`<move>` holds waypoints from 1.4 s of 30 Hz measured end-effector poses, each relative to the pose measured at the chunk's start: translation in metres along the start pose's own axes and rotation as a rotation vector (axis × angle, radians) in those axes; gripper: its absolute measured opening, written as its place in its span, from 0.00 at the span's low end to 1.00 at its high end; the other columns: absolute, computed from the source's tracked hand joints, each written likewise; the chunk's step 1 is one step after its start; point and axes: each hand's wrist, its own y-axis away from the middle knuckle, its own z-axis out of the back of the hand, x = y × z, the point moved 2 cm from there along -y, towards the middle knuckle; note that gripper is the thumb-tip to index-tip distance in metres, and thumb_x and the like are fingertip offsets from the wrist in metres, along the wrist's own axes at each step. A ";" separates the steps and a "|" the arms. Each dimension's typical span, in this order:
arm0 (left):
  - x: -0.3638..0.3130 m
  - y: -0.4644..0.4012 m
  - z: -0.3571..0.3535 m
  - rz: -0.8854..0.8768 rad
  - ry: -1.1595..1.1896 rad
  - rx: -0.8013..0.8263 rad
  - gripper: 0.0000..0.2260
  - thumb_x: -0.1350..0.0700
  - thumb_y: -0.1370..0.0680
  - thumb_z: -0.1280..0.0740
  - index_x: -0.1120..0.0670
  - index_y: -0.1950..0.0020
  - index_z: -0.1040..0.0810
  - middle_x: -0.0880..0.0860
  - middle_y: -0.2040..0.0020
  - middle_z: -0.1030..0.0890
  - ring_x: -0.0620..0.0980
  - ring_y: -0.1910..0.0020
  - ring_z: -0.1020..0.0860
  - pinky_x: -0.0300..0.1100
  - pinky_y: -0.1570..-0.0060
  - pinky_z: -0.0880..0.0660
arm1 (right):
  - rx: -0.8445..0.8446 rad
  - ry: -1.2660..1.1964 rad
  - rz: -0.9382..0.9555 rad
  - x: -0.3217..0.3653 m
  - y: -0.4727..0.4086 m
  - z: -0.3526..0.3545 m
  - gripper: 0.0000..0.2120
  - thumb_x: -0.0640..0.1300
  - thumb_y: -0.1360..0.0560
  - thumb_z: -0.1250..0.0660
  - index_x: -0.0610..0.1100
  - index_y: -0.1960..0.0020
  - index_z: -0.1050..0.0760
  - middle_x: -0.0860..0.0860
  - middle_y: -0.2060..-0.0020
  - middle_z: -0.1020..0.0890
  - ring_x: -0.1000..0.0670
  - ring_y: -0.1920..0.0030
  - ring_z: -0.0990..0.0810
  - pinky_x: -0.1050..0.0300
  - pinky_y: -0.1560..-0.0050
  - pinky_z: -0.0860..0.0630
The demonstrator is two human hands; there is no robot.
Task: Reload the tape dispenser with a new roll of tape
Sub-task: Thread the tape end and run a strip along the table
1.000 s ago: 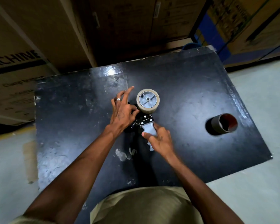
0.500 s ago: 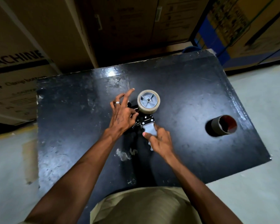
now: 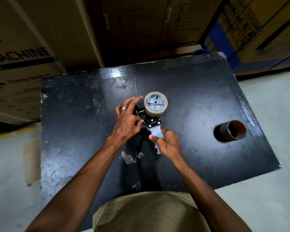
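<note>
Both hands work on a tape dispenser [image 3: 153, 124] that lies near the middle of a black table top [image 3: 199, 91]. The right hand [image 3: 168, 144] is closed around the grey handle [image 3: 156, 133] of the dispenser, with the thumb on the near side of the handle and the lower end of the handle showing below the fingers. The left hand [image 3: 126, 121] is on the left side of the dispenser, over its black metal frame [image 3: 141, 112]. Its thumb and middle fingers are pinched together at the frame, close to some thin wire-like parts, but I cannot tell exactly what they pinch. The index finger of this hand is stretched out and points toward the roll, without touching it clearly. A ring [image 3: 123, 108] is on one finger of the left hand.

A roll of beige tape [image 3: 155, 104] sits on the grey hub of the dispenser, at the far end from the handle, and its flat side faces up to the camera. Well apart, on the right part of the table top, a cardboard core [image 3: 231, 133] lies on its side with its open end toward the right. Behind the table stand large cardboard boxes [image 3: 28, 52], one with printed letters. The floor [image 3: 8, 164] around the table is pale grey.
</note>
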 end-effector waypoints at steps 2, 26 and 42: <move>0.002 0.005 0.000 -0.003 0.001 -0.003 0.03 0.53 0.33 0.23 0.50 0.65 0.13 0.50 0.22 0.33 0.55 0.26 0.38 0.50 0.39 0.43 | 0.001 0.003 -0.006 0.001 0.000 0.001 0.17 0.61 0.33 0.27 0.49 0.53 0.20 0.52 0.73 0.16 0.47 0.67 0.14 0.43 0.58 0.15; 0.040 0.072 0.012 0.229 0.210 -0.100 0.04 0.52 0.28 0.24 0.52 0.60 0.11 0.54 0.32 0.27 0.55 0.38 0.28 0.51 0.40 0.30 | 0.025 0.036 0.000 0.026 0.006 0.011 0.09 0.49 0.27 0.25 0.43 0.54 0.17 0.51 0.71 0.17 0.48 0.69 0.15 0.53 0.61 0.16; 0.053 0.072 0.012 0.232 0.178 -0.092 0.06 0.53 0.25 0.27 0.54 0.56 0.12 0.51 0.48 0.18 0.56 0.50 0.23 0.52 0.51 0.23 | -0.014 0.131 -0.009 0.032 0.014 0.011 0.51 0.61 0.31 0.22 0.47 0.18 0.45 0.40 0.29 0.26 0.40 0.31 0.24 0.49 0.33 0.24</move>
